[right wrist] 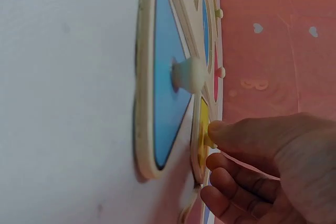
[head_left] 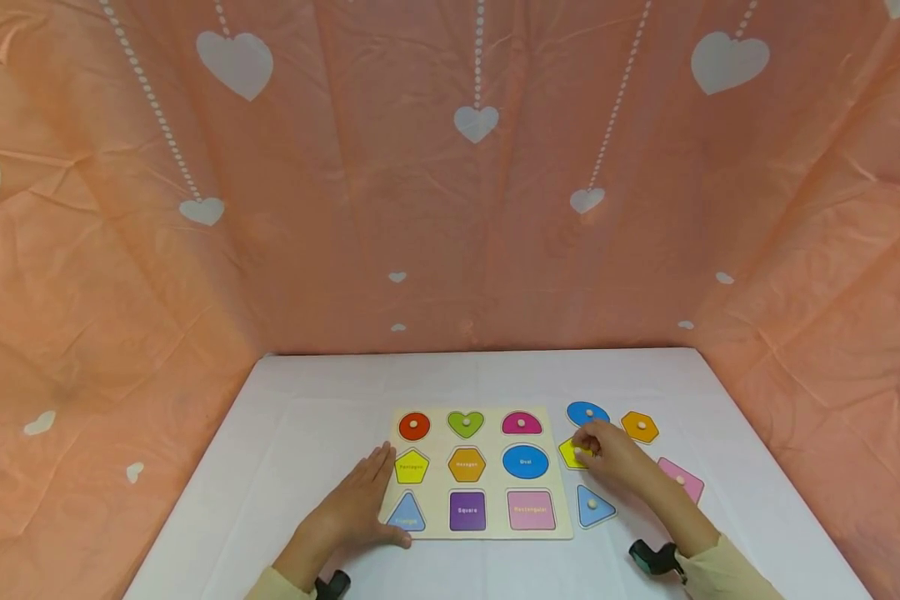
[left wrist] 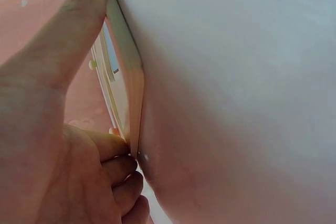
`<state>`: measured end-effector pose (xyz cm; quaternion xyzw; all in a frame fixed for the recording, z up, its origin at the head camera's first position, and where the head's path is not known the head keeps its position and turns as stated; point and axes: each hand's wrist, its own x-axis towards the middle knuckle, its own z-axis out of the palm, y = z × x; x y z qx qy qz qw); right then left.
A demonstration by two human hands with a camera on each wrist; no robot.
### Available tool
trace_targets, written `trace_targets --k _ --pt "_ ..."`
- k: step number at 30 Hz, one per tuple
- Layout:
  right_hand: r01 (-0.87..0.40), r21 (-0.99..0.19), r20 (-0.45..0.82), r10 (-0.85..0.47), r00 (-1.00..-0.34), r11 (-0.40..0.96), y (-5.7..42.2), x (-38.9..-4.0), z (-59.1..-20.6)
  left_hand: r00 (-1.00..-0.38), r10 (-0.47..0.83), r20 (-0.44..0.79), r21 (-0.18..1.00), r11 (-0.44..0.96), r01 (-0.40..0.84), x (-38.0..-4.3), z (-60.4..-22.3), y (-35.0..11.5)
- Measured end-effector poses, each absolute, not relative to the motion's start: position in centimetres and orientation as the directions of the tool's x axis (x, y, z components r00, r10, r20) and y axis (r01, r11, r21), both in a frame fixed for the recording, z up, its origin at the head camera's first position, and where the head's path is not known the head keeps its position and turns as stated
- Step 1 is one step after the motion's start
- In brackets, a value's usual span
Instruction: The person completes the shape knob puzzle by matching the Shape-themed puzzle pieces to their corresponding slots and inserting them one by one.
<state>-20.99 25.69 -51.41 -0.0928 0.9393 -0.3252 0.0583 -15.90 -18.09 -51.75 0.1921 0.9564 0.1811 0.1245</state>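
A wooden shape puzzle board [head_left: 487,533] lies flat on the table. My left hand [head_left: 356,502] rests against its left side, fingers along that edge and thumb at the front corner. In the left wrist view, the left hand [left wrist: 68,98] spans the board's pale edge [left wrist: 135,93]. To the right of the board, my right hand [head_left: 607,450] pinches the knob of a yellow pentagon piece [head_left: 567,453]. The right wrist view has the thumb of the right hand [right wrist: 262,166] on that knob, with the blue triangle piece [right wrist: 169,108] nearer the camera.
A red circle [head_left: 406,427], green heart [head_left: 457,422] and magenta semicircle [head_left: 512,427], all knobbed, sit in the board's back row. Around my right hand lie a blue oval [head_left: 581,409], orange hexagon [head_left: 633,422], pink piece [head_left: 690,482] and the triangle [head_left: 589,517]. Peach curtains surround the white table [head_left: 270,433].
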Motion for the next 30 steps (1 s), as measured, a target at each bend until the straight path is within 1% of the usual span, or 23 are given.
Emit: trace_targets --k 11,22,30 --pt "-0.121 -0.627 -0.052 -0.196 -0.979 0.769 25.93 -20.9 -51.65 -0.9 0.394 -0.184 0.394 0.869 0.3 -15.82 -51.7 -17.91" --pt "-0.146 -0.614 -0.033 -0.21 -0.977 0.776 26.09 -21.17 -51.67 -0.899 0.402 -0.175 0.396 0.864 0.31 -15.91 -51.74 -18.0" --pt "-0.125 -0.613 -0.05 -0.196 -0.979 0.78 25.96 -21.17 -51.43 -0.901 0.395 -0.178 0.391 0.869 0.303 -15.96 -51.92 -18.04"
